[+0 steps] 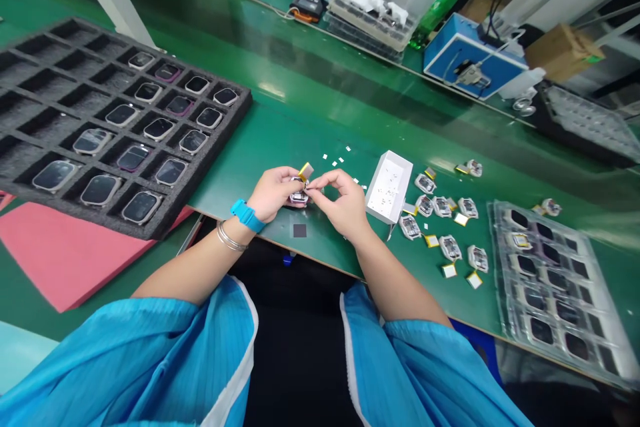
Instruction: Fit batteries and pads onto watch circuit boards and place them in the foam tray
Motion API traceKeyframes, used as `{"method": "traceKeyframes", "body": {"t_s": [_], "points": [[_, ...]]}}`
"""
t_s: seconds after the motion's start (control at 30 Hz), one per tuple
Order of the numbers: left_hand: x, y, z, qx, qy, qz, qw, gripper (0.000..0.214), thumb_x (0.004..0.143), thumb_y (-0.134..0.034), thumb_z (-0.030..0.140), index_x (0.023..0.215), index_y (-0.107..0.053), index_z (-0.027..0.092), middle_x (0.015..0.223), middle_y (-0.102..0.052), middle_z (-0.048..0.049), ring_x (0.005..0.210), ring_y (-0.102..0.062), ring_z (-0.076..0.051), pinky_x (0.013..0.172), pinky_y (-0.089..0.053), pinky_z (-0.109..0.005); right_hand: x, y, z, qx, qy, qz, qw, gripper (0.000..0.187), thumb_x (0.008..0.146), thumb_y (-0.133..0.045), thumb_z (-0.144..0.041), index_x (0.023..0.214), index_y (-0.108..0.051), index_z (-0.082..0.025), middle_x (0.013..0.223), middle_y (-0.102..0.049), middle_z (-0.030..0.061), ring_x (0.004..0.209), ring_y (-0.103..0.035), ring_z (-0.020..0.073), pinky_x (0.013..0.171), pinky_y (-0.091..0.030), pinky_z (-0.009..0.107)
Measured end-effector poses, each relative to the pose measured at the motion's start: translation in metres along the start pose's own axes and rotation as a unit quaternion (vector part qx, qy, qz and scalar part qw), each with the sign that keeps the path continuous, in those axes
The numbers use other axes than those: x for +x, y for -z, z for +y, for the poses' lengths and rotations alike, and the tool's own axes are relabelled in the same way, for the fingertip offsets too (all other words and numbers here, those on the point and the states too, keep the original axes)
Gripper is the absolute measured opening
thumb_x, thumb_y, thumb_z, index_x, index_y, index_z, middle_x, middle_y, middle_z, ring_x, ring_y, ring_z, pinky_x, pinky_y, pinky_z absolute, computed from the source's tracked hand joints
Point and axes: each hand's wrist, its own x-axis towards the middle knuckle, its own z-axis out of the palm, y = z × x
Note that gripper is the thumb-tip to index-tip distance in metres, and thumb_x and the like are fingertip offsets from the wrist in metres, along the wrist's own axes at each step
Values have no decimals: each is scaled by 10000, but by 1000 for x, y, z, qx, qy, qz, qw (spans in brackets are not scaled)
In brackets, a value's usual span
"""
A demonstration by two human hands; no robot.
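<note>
My left hand (273, 193) grips an opened smartwatch case (299, 198) just above the table's front edge. A yellow-edged battery (306, 171) sticks up from the case's far side. My right hand (341, 197) is at the case's right side, thumb and forefinger pinched together; whatever lies between the fingertips is too small to make out. Close by on the green table are a dark square pad (299, 231) and several small white pieces (341, 160). Right of my right hand stands a white box (390, 180) with tiny parts inside.
A grey foam tray (235, 127) with several watches is at the left, over a pink foam sheet (65, 253). Several opened watch cases (451, 248) with batteries lie at the right, beside a clear plastic tray (600, 260) of screens. A blue machine (465, 57) stands behind.
</note>
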Motion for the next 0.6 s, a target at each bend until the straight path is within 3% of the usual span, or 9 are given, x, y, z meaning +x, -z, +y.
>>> {"method": "traceKeyframes", "body": {"t_s": [0.1, 0.23, 0.3, 0.5, 0.6], "points": [[0, 0, 0, 3, 1, 0, 1000, 129, 673, -689, 81, 759, -601, 120, 603, -666, -32, 509, -637, -146, 484, -541, -243, -1, 0, 1, 4, 0, 17, 1000, 136, 811, -678, -251, 806, -545, -224, 851, -707, 3, 861, -683, 171, 875, -516, 362], [0, -1, -1, 2, 5, 2, 1000, 110, 677, -672, 62, 743, -603, 117, 591, -653, -15, 468, -604, -116, 483, -546, -238, 1, 1, 2, 55, -42, -68, 995, 222, 776, -697, -272, 862, -499, -221, 818, -695, -9, 748, -670, 151, 786, -534, 336], [0, -2, -1, -3, 6, 2, 1000, 123, 671, -686, 57, 739, -601, 115, 596, -654, -15, 464, -602, -111, 479, -549, -235, 1, 0, 2, 49, -43, -78, 995, 226, 771, -692, -261, 865, -491, -220, 810, -693, -12, 714, -662, 144, 769, -528, 328], [2, -4, -4, -17, 17, 4, 1000, 117, 705, -644, 32, 755, -584, 120, 589, -655, -5, 460, -600, -103, 472, -548, -221, -2, -2, 1, -30, 1, -52, 998, 134, 797, -658, -235, 834, -529, -231, 808, -692, -5, 765, -671, 175, 781, -515, 337], [2, -5, -6, -34, 33, 10, 999, 134, 732, -607, 11, 755, -572, 138, 564, -630, 22, 463, -596, -100, 479, -538, -204, -6, -2, 3, -100, 58, -52, 992, 60, 828, -614, -204, 806, -569, -237, 788, -675, 9, 787, -649, 199, 802, -504, 375]]}}
